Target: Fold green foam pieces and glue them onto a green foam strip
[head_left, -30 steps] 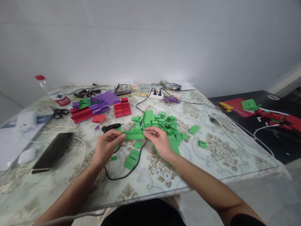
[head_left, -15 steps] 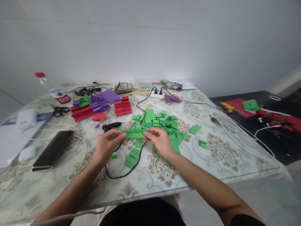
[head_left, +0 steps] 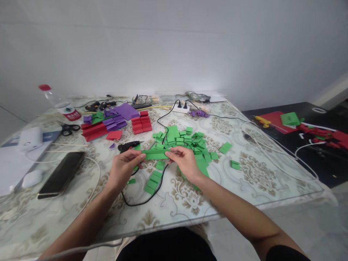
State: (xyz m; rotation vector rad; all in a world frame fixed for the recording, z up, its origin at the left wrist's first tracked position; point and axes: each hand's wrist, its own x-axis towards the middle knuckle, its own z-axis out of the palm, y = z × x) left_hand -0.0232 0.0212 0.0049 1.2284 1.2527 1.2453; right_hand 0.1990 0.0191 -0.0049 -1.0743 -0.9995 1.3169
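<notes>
Stretched level between both hands is a folded green paper strip (head_left: 155, 154). My left hand (head_left: 124, 165) pinches its left end, thumb on top. The right end is pinched by my right hand (head_left: 185, 162). Just behind the strip lies a pile of small folded green paper pieces (head_left: 197, 142), with a larger green sheet (head_left: 172, 134) among them. Under the strip, nearer to me, rests a creased green strip (head_left: 153, 182). A black glue gun (head_left: 127, 145) with a thin metal tip sits beyond my left hand.
Folded red paper (head_left: 141, 124), purple paper (head_left: 115, 122), scissors (head_left: 68, 129) and a bottle (head_left: 65, 108) stand at the left back. A phone (head_left: 62, 173) lies at left. A power strip (head_left: 181, 108) is at the back. Black and white cables cross the tablecloth.
</notes>
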